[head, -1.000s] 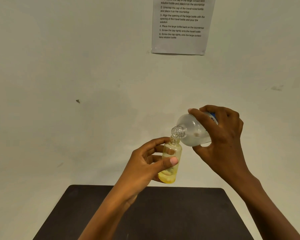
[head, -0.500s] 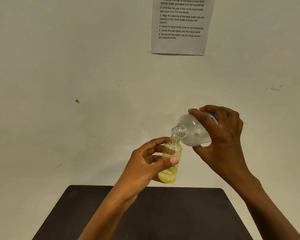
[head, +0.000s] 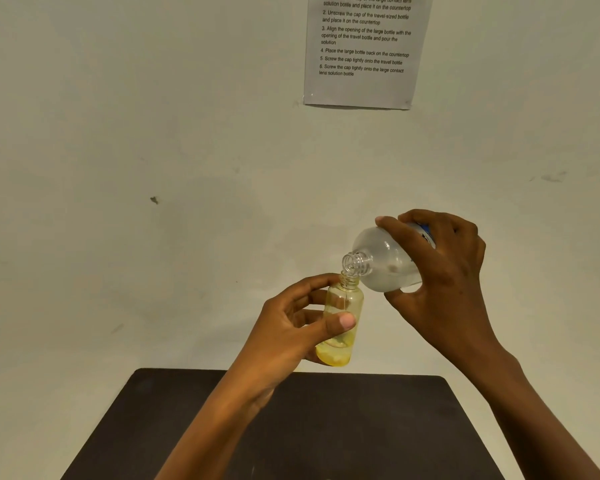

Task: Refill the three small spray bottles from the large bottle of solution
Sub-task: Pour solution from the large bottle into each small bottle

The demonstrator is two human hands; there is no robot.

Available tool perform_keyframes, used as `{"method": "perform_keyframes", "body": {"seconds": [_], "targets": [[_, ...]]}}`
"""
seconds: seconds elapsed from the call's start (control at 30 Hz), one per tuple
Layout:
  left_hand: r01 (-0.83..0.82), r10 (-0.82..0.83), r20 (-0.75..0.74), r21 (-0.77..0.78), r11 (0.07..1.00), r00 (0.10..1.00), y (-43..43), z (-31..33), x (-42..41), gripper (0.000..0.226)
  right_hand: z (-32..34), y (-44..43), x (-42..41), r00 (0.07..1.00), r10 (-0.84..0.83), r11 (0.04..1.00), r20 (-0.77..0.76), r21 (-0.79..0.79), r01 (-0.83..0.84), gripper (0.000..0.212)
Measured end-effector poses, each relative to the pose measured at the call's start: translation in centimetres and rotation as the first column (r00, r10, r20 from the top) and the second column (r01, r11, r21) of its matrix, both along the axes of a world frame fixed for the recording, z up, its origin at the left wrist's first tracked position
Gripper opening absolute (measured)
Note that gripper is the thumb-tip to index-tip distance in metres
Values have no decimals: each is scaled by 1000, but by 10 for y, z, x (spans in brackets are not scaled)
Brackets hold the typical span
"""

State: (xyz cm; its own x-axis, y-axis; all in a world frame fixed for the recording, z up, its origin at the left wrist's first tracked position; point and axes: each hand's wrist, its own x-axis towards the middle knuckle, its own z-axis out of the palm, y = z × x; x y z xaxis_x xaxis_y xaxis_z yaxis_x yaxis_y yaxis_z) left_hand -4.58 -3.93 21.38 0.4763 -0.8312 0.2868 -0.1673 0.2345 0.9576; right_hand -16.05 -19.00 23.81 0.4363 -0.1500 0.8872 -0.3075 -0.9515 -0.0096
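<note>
i see left grip raised mid-frame, thumb and fingers curled in pinch. right grip higher, just beside, wrist bent, fingers wrapped from above.

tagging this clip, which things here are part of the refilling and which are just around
In use: small bottle, held by the left hand; large bottle, tilted over its mouth by the right hand.
Just there: dark table; printed sheet on the wall.
</note>
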Motion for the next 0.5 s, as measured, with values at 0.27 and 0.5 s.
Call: {"method": "perform_keyframes", "body": {"seconds": [0.27, 0.5], "targets": [[4, -4, -1, 1, 1000, 1000, 0, -2, 1, 48, -1, 0, 1, 1000, 4, 1000, -7, 3, -4, 85], [2, -2, -5, 0, 1000, 1000, -1, -2, 2, 47, -2, -1, 3, 1000, -1, 1000, -18, 9, 1, 85]]}}
